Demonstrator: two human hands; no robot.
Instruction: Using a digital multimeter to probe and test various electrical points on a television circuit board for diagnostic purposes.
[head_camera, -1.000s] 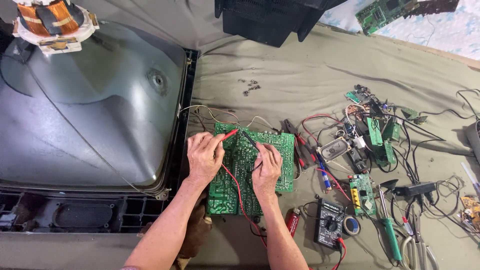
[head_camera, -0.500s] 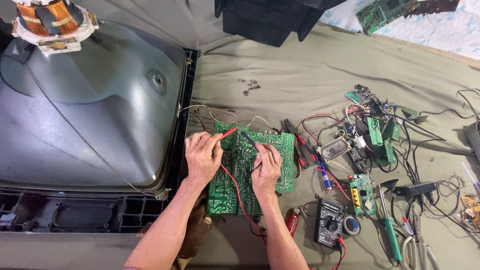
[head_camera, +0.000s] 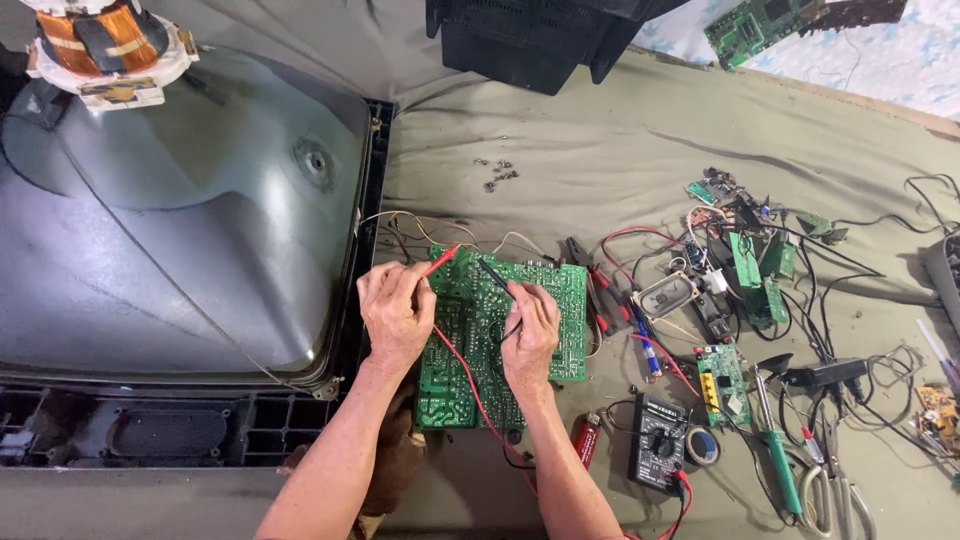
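The left hand pinches a red probe, its tip angled down onto the green circuit board just beyond the fingers; the right hand pinches a black probe, tip touching the same board just ahead of its knuckles; the 2 tips sit near each other; the board lies flat under both hands on the cloth; a black multimeter rests near the right forearm; a picture tube lies just beside the left hand.

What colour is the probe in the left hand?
Red, clearest in the head view: the probe in the left hand.
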